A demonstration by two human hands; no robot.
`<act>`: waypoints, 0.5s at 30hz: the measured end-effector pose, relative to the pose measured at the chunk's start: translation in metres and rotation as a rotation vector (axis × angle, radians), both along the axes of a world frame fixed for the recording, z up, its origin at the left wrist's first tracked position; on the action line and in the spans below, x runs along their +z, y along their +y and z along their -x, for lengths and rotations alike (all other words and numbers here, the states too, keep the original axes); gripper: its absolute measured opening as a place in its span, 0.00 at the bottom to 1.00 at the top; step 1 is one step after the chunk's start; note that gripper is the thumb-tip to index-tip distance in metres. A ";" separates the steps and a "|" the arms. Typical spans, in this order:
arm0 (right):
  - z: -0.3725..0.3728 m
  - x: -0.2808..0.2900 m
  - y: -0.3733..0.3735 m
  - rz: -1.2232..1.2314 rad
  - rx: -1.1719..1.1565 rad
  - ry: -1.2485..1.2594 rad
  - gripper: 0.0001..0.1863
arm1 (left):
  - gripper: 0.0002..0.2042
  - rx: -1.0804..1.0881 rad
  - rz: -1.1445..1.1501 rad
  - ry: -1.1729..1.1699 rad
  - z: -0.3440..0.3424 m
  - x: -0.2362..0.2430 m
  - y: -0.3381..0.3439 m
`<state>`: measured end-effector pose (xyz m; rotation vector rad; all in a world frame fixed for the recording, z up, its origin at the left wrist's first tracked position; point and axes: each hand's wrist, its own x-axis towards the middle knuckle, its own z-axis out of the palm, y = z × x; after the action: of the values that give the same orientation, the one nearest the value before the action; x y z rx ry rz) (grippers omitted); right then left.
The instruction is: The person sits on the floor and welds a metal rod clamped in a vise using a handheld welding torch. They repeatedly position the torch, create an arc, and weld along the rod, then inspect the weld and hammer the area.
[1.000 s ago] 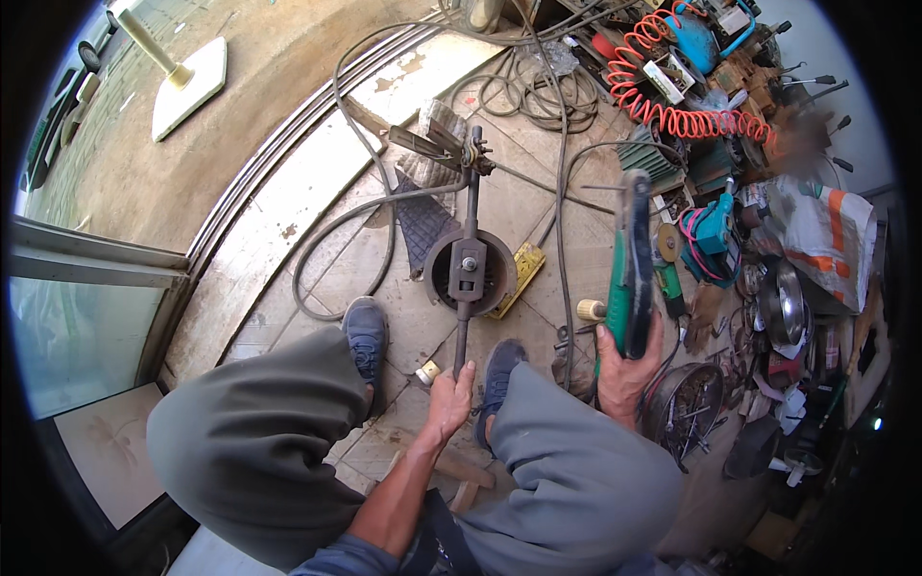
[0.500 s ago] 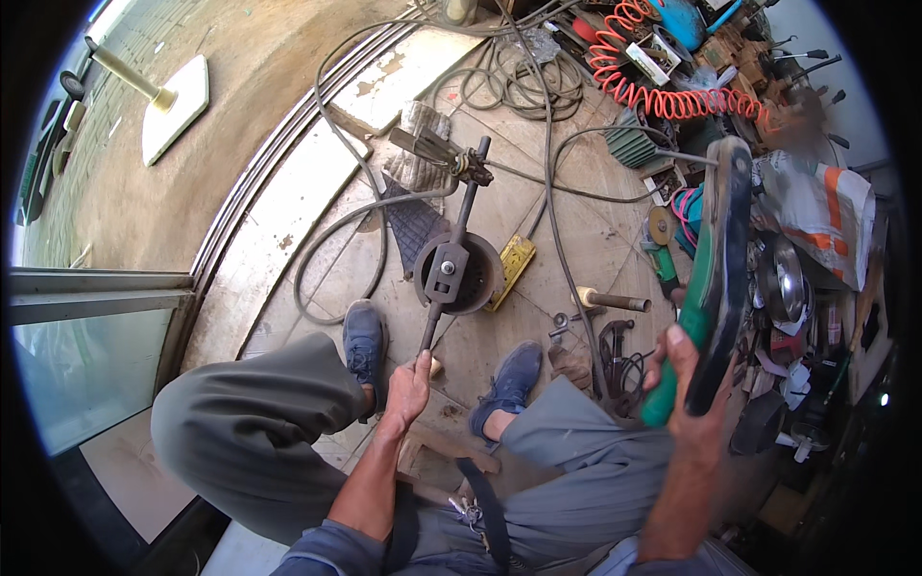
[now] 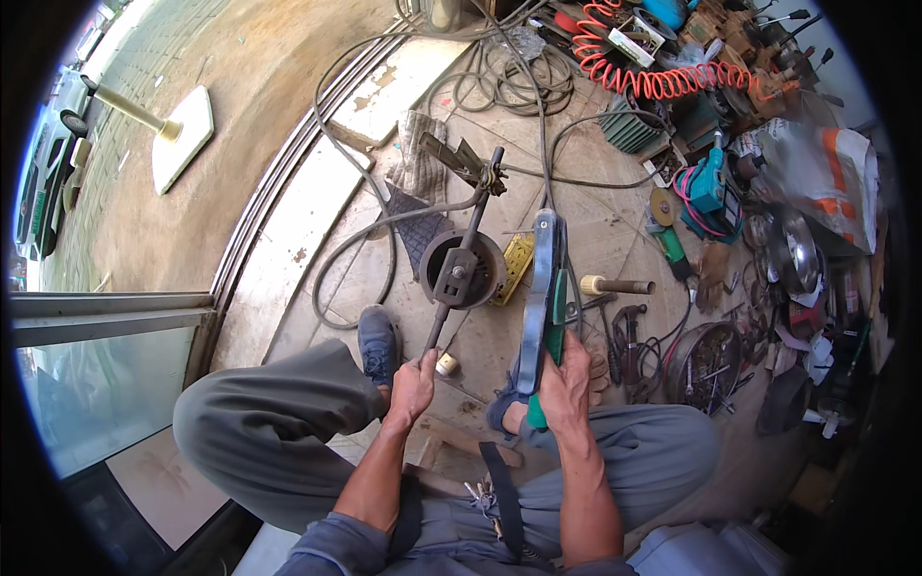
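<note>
My left hand is wrapped round the near handle of a dark metal tap wrench, which has a flat slotted middle. That middle lies over a round, rusty metal drum on the floor. Near the wrench's far end a clamp with a cable is fastened. In my right hand is a hand-held welding shield, black and green, seen edge-on and upright. It stands just right of the drum, over my right shoe, apart from the wrench.
A yellow block is beside the drum. Cables loop across the tiles. To the right lie an angle grinder, a hammer, a short pipe and a round tray of metal parts. A glass door is at left.
My right hand has brought the welding shield leftward from the right side to near the drum. My left hand keeps its hold on the tap wrench. The view has shifted slightly.
</note>
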<state>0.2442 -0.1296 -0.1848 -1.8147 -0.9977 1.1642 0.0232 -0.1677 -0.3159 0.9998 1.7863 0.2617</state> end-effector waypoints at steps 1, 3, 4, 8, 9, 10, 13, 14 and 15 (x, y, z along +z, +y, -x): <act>0.001 -0.002 0.000 0.006 0.002 0.012 0.07 | 0.28 -0.009 -0.001 0.000 0.001 0.000 0.000; 0.004 -0.008 -0.002 0.018 0.005 0.034 0.07 | 0.27 -0.012 -0.001 -0.003 0.002 -0.002 -0.001; 0.008 -0.005 -0.004 0.038 0.016 0.008 0.06 | 0.27 -0.006 0.001 -0.005 0.002 -0.003 -0.002; 0.019 -0.015 -0.012 0.185 -0.052 0.278 0.07 | 0.27 -0.085 -0.023 0.061 0.008 -0.014 -0.006; 0.022 -0.014 -0.012 0.215 -0.060 0.303 0.07 | 0.26 -0.077 -0.047 0.054 0.006 -0.013 -0.005; 0.024 -0.013 -0.012 0.246 -0.068 0.328 0.08 | 0.26 -0.069 -0.071 0.046 0.004 -0.011 -0.003; 0.027 -0.005 -0.004 0.285 -0.010 0.271 0.10 | 0.24 -0.055 -0.101 -0.009 0.000 0.000 0.006; 0.026 -0.012 -0.008 0.249 -0.002 0.270 0.12 | 0.24 -0.054 -0.116 -0.022 -0.002 0.001 0.009; 0.027 -0.016 -0.008 0.262 -0.016 0.283 0.12 | 0.24 -0.055 -0.133 -0.034 -0.003 0.003 0.012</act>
<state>0.2176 -0.1374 -0.2012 -1.7849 -0.6921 1.5503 0.0262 -0.1558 -0.3128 1.1302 1.7259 0.3656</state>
